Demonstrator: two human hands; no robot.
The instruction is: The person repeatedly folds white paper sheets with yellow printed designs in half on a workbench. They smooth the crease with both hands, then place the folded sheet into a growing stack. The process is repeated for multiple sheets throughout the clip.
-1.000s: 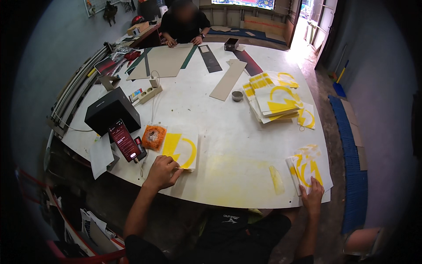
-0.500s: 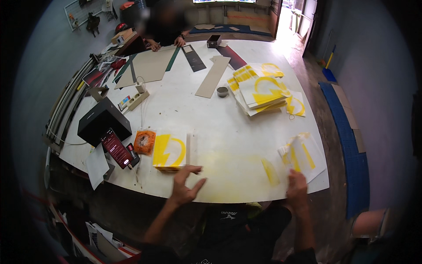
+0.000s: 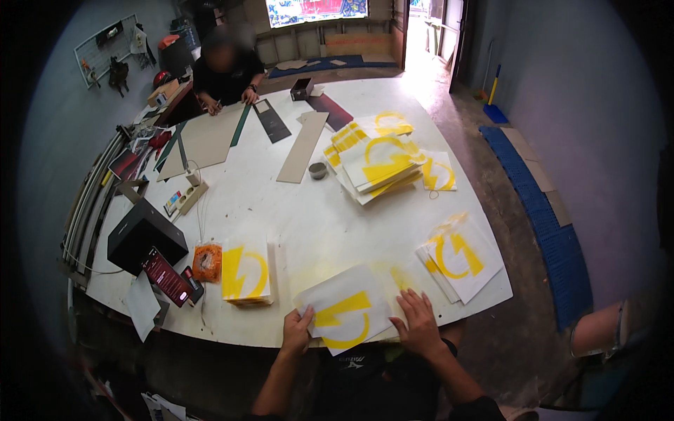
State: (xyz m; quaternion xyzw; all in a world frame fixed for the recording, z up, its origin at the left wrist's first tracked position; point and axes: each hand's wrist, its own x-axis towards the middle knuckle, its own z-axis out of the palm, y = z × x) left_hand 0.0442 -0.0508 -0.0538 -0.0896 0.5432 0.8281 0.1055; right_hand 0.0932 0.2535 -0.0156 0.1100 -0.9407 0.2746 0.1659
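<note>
A white sheet (image 3: 354, 302) with a yellow painted mark, a bolt shape and an arc, lies in front of me at the table's near edge. Its lower left edge is pinched by my left hand (image 3: 298, 331), thumb on top. Beside its right edge is my right hand (image 3: 420, 324), fingers stretched out flat over the table; its thumb reaches to the sheet's edge. Left of the sheet stands a neat stack of similar yellow-marked sheets (image 3: 244, 272). More of these sheets lie in a loose pile (image 3: 460, 259) to the right of my right hand.
A large, uneven stack of yellow-marked sheets (image 3: 382, 165) stands farther back, near a small round tin (image 3: 318, 170). At left are an orange packet (image 3: 207, 262), a phone (image 3: 167, 275), a black box (image 3: 147, 237) and a power strip (image 3: 191, 198). Across the table, another person (image 3: 226, 74) handles grey board (image 3: 203, 144).
A yellow-marked sheet now lies between my hands. My right hand has come left from the right-hand pile and opened; my left has closed on the sheet's edge. The view has shifted.
</note>
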